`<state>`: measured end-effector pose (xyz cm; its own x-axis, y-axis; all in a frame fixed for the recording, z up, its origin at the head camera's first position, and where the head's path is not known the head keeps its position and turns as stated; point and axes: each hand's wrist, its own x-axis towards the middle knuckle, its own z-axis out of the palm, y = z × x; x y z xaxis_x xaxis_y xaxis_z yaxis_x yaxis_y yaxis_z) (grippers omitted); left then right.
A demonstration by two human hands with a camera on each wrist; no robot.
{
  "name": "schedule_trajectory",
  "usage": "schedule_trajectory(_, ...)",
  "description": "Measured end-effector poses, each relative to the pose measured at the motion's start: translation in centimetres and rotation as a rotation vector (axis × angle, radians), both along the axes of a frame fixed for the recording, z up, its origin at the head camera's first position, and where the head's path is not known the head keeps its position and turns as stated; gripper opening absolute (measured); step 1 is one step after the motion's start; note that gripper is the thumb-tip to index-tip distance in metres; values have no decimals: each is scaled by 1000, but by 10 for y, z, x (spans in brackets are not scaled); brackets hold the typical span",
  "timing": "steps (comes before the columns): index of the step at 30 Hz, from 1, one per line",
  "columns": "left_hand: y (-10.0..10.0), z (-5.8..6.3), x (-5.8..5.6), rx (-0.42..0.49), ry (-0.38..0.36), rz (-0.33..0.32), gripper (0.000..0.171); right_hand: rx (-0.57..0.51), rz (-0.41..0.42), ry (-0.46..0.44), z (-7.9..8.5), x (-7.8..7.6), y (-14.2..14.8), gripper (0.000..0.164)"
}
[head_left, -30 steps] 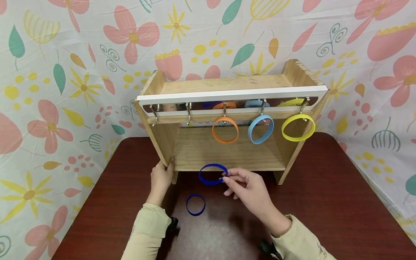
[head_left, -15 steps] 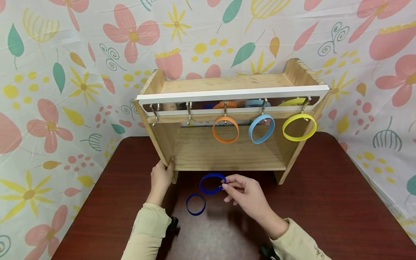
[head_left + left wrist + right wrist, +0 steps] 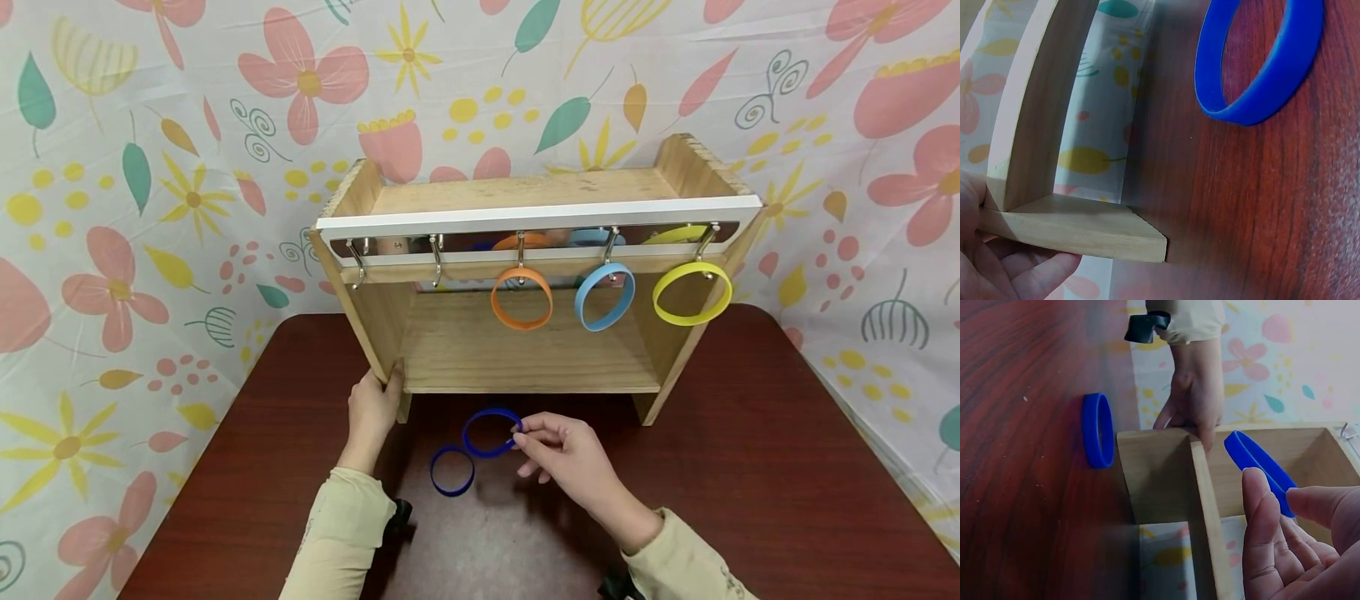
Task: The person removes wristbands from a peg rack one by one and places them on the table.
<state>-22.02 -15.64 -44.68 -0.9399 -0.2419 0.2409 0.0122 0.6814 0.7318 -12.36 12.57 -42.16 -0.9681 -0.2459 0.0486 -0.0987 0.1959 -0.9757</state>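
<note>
On the dark red table (image 3: 787, 467), a loose blue ring (image 3: 1090, 431) is seen lying. Just beyond it, a second blue ring (image 3: 1265, 466), thin, smooth and plain, is held tilted above the table, pinched between the thumb and fingers of the right hand (image 3: 566, 462). The side of a pale wooden shelf (image 3: 525, 354) is gripped by the left hand's (image 3: 371, 410) curled fingers. From metal hooks along its white rail (image 3: 525, 215), an orange ring (image 3: 521, 326), a light-blue ring (image 3: 597, 327) and a yellow ring (image 3: 690, 321) are hung. Behind, a floral cloth (image 3: 480, 67) is spread.
</note>
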Motion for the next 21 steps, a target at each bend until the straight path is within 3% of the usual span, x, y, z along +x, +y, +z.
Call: schedule_trajectory(21, 1, 1, 1, 7, -3, -1, 37, -45, 44, -76, -26, 0, 4, 24)
